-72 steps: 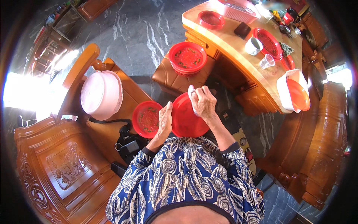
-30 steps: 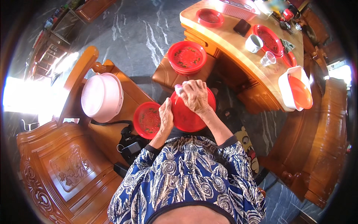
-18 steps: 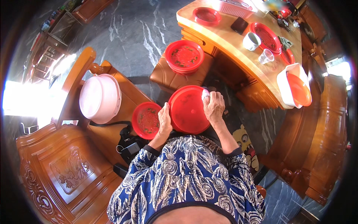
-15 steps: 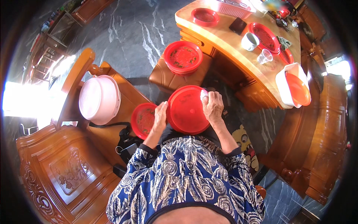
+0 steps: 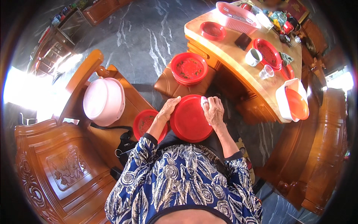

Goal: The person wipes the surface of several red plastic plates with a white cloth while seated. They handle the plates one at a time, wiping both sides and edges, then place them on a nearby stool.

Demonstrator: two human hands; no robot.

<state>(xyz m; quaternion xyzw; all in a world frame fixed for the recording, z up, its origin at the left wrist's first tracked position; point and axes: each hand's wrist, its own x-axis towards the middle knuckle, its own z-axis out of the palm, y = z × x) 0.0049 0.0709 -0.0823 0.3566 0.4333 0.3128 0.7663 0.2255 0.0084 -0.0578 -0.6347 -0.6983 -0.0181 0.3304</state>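
Note:
A round red plastic tray sits over my lap, its plain face toward me. My left hand grips its left rim, fingers closed around the edge. At the upper right rim my right hand is closed on a small white wad, perhaps a cloth, pressed against the tray. Left of my lap, partly behind my left forearm, lies a red patterned tray on the wooden bench. Ahead, a stack of similar red trays rests on a brown leather stool.
A pink basin stands on the bench at left. On the wooden table at right are a pink basket, red trays, a dark phone-like slab, a white cup, a clear plastic cup and a white tub.
The view has shifted, so the surroundings appear lower. My left hand has moved up along the tray's left rim. My right hand stays near the upper right rim with the white wad.

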